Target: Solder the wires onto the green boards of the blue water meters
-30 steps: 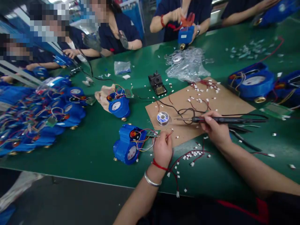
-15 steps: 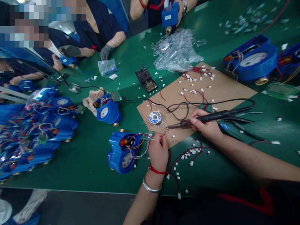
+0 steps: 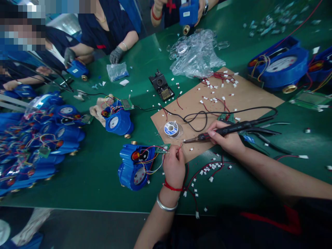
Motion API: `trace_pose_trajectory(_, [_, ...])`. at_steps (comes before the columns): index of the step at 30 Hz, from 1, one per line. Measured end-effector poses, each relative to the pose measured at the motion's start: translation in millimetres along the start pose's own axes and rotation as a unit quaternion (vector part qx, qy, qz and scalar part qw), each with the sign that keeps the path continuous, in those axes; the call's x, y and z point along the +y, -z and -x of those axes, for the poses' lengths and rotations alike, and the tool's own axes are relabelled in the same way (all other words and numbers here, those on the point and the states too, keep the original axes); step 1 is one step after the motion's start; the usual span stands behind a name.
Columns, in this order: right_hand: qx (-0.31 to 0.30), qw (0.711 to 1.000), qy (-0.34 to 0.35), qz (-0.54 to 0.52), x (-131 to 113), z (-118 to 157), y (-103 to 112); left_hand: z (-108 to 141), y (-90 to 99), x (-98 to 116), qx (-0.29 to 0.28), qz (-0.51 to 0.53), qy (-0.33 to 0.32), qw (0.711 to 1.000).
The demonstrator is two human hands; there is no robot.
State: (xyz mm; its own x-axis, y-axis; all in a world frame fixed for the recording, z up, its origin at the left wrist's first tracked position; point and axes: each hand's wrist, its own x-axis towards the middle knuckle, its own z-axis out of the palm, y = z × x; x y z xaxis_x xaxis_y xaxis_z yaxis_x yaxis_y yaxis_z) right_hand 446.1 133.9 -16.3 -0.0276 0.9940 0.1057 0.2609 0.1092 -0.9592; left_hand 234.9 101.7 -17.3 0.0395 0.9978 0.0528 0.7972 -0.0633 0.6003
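My right hand point(image 3: 228, 140) is closed around a black soldering iron point(image 3: 223, 130), its tip pointing left over the brown cardboard sheet point(image 3: 249, 98). My left hand point(image 3: 174, 164) pinches a thin red wire point(image 3: 180, 148) whose end lies close to the iron's tip; whether they touch I cannot tell. Just left of that hand is a green circuit board point(image 3: 163, 148), wired to a blue water meter point(image 3: 133, 167) with an orange part inside. A solder spool point(image 3: 171, 129) with a blue and white label sits on the cardboard, right behind the wire end.
Many blue meters point(image 3: 57, 131) crowd the left side. A black iron stand point(image 3: 161, 85) and clear plastic bags point(image 3: 198, 57) lie toward the back. White connectors point(image 3: 212, 167) are strewn about. More meters point(image 3: 282, 67) sit at right. Several co-workers sit across the green table point(image 3: 103, 193).
The iron's tip and the wire end have come closer together. Across the table, a co-worker's gloved hand has shifted onto a blue meter. The view has tilted slightly.
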Motion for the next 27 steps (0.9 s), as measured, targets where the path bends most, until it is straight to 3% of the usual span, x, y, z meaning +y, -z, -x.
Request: trace_pose_trajectory(27, [-0.006,1.0,-0.016,-0.011,-2.0,1.8,1.0,-0.4,-2.6,0.6,0.011,-0.02,0.001,1.0])
